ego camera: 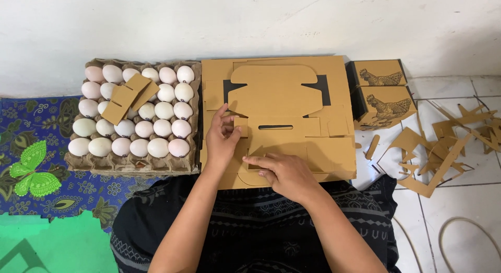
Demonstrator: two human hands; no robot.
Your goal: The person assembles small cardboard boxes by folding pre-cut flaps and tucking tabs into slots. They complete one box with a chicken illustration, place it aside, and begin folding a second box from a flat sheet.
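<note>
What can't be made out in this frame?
- Cardboard blank: the parts under both hands, head view.
- Left hand fingertips: whether they pinch a flap, too small.
- Eggs: some covered by cardboard pieces.
- Hose: cut off by frame edge.

Flat brown die-cut cardboard box blank (pixel 276 103) atop identical stack

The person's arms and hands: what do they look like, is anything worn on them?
Both arms are bare as far up as the picture shows: no sleeves, gloves, watch or bracelets. The left hand and the right hand show no rings that I can make out, and the nails look short and unpainted. The only clothing in view is a dark garment with a pale woven pattern across the lap.
</note>
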